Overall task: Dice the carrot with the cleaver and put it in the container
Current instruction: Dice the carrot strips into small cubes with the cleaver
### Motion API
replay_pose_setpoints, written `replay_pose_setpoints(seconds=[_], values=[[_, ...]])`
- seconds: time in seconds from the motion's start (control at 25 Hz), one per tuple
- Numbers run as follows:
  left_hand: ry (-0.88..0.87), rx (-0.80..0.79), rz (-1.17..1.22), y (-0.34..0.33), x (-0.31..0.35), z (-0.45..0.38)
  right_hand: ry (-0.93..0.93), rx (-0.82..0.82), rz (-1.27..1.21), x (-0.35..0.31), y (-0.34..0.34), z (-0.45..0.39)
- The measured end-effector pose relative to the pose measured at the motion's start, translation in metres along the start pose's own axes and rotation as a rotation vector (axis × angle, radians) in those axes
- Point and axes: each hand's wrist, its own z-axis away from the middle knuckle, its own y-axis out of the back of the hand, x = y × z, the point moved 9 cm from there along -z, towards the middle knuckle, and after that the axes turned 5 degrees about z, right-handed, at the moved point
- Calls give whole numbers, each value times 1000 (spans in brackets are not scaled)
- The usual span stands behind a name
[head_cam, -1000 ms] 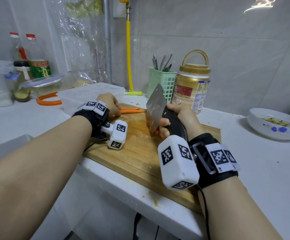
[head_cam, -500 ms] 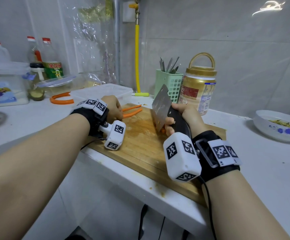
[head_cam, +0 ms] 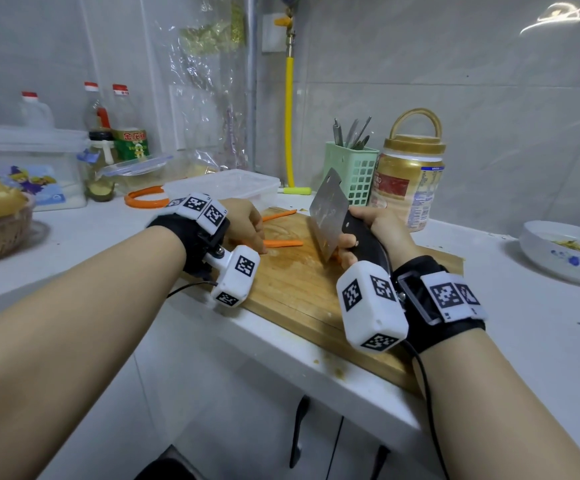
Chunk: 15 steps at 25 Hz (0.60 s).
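The right hand (head_cam: pixel 373 233) is wrapped tight around the black handle of the cleaver (head_cam: pixel 328 214). The blade stands up on its edge on the wooden cutting board (head_cam: pixel 292 289), with its flat side facing left. It looks held this way so it can chop straight down. A few small orange bits peek out by the bottom of the blade, under the fingers. The left hand (head_cam: pixel 245 223) sits on the board with its fingers bent down onto a carrot stick (head_cam: pixel 283 243). It seems to be holding the stick so it does not roll or slide. I cannot see the fingertips well, so I cannot tell how tight the hold is. The stick points toward the blade, but there is a gap between them. Another carrot stick (head_cam: pixel 279 214) lies farther back on the board, waiting its turn. The clear plastic container (head_cam: pixel 222 185) sits just behind the board, close to the left hand, so the cut bits will not have far to go. I cannot see any carrot in it yet. I think the cutting is only partly done, since long sticks are left.
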Motion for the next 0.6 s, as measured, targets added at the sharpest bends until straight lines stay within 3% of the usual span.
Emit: replay_pose_setpoints(seconds=[0.16,0.6], values=[[-112,80,46,-6,14,-2,-10,-15,-1,0,-1,0],[-178,-1,437,-20,-4,0,7,-8,56,-1,-2,-2]])
